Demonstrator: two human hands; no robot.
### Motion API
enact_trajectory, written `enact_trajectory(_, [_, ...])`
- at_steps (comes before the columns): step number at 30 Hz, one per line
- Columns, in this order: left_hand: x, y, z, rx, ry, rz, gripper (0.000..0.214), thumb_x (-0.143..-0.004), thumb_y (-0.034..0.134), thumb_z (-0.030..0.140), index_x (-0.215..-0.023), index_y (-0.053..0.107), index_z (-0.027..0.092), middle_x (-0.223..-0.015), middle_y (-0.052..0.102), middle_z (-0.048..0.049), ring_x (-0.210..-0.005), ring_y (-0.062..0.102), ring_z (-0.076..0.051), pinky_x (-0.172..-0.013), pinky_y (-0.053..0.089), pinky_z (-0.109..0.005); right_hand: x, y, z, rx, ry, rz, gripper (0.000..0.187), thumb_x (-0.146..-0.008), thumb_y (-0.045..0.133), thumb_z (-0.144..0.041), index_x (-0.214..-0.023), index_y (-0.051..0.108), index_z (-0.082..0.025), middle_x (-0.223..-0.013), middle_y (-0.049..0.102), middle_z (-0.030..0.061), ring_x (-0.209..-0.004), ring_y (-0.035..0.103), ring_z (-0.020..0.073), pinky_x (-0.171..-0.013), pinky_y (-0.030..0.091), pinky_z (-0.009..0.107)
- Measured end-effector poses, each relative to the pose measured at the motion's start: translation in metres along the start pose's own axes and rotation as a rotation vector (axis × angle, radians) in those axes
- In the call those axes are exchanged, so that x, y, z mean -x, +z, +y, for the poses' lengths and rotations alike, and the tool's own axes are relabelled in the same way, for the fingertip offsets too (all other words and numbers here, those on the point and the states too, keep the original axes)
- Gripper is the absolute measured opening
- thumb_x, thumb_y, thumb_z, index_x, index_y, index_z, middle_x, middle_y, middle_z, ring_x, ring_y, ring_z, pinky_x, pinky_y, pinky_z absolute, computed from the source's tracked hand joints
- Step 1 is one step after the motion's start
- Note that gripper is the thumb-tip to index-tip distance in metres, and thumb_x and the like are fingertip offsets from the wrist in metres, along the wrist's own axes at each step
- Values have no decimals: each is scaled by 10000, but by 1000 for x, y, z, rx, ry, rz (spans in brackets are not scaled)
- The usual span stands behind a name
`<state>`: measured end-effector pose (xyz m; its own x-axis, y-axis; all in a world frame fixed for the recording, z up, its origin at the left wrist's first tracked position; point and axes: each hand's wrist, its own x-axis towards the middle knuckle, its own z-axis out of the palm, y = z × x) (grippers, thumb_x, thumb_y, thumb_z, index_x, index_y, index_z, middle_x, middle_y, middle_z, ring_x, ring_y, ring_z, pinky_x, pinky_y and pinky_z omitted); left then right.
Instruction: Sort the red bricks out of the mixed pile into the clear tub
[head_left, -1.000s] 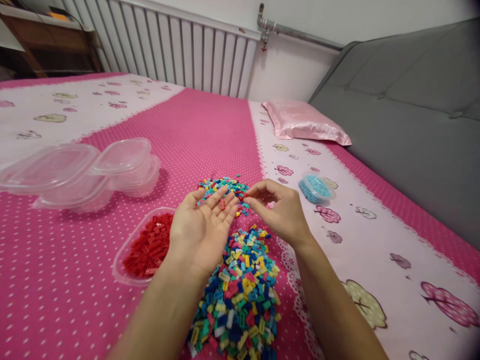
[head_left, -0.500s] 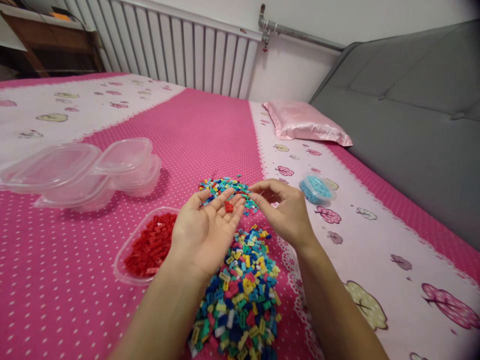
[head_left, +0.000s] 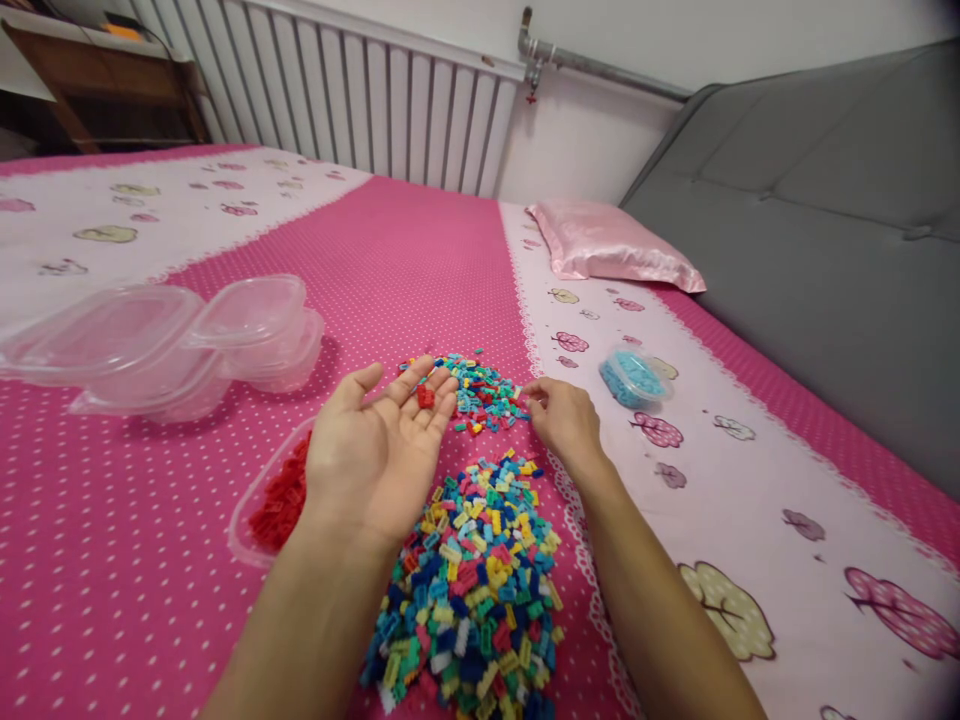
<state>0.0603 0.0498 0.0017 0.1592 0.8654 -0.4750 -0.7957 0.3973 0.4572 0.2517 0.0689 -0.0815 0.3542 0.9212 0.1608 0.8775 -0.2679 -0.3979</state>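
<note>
Two hands work over the bed (head_left: 112, 560). Left hand (head_left: 375, 455) lies open, palm up, with a red brick (head_left: 425, 397) on its fingers. Right hand (head_left: 562, 420) is curled, tips in the small mixed pile (head_left: 484, 395); grip unclear. Seemingly sorting reds. Next pick needs a fine pinch; red tray (head_left: 238, 535) sits beside the left hand.

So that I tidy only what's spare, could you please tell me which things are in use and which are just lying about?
In use: left hand, red brick on it, right hand at the small mixed pile, big mixed pile, red-brick tub, blue-brick tub.
Lying about: clear tubs, pink pillow.
</note>
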Motion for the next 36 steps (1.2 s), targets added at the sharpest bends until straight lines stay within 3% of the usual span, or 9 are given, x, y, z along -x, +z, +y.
enact_trajectory(4, [0, 0, 0, -7, 4, -11, 434, -837, 361, 299, -1167, 520, 69, -1089, 589, -183, -1069, 577, -221, -909, 494, -298, -4, 12, 5, 6, -73, -95, 304, -805, 481, -159, -993, 686, -279, -1012, 688, 21, -962, 617, 220, -792, 470, 321])
enact_trajectory(11, [1, 0, 0, -15, -6, -5, 415, -836, 362, 294, -1146, 540, 83, -1080, 594, -174, -1058, 582, -210, -895, 503, -287, -5, 20, 8, 29, -140, -127, 362, -815, 447, -146, -1069, 666, -284, -1059, 675, 27, -972, 616, 226, -791, 473, 317])
enact_trajectory(25, [0, 1, -2, -34, -3, 7, 413, -828, 350, 289, -1131, 553, 93, -1040, 608, -152, -1019, 594, -198, -862, 514, -275, -8, 23, 9, -16, -90, -95, 210, -842, 438, -178, -934, 619, -231, -972, 673, 30, -911, 605, 197, -735, 424, 277])
enact_trajectory(30, [-1, 1, -4, -31, -4, 15, 442, -819, 361, 280, -1153, 536, 49, -1031, 607, -165, -1022, 591, -211, -913, 485, -292, -9, 20, 8, -201, -122, -24, 170, -828, 460, -183, -936, 591, -195, -887, 667, 47, -819, 609, 176, -732, 437, 276])
enact_trajectory(36, [-3, -1, -10, -35, -82, 2, 427, -823, 364, 283, -1150, 537, 69, -1058, 606, -162, -1029, 591, -207, -940, 467, -300, 4, -3, -15, -585, -282, 94, 121, -795, 514, -212, -894, 571, -173, -851, 647, 35, -714, 595, 143, -674, 462, 259])
